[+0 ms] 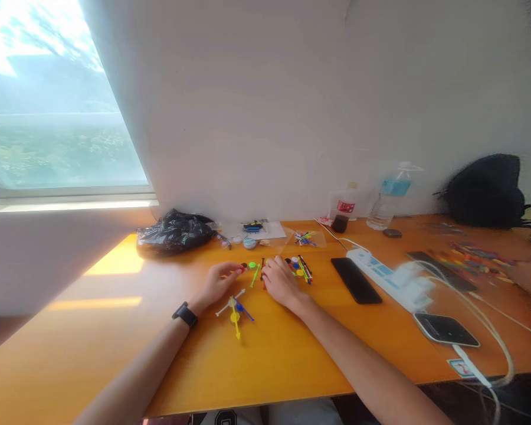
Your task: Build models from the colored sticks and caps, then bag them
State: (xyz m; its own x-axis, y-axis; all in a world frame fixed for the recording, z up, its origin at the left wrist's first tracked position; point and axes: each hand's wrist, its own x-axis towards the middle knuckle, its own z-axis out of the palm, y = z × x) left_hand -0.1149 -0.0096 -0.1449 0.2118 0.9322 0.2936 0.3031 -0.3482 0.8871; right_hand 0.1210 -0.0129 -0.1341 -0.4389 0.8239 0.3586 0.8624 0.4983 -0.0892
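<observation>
Bare forearms (358,354) stretch over the wooden table (283,372), and just right of the left wrist sits the assembled plastic piece (235,317), yellow, blue and white rods splaying out! Left hand (223,280) now: thumb and forefinger pinched, it appears, on a small red disc (243,269). Right hand (281,280): fingers bent down over loose pieces, and whether they grip one, I cannot tell. Between the hands, a green rod (255,275); just right of the right hand's fingers, a bundle of coloured rods (305,269). It all looks light, stiff and smooth, the thin rods likeliest to snap, so discs by the rim, rods by the middle. Any lettering? Beyond the right hand, the soft-drink bottle's red label (346,206) and the water bottle's blue label (396,187) are both too blurred to read.
</observation>
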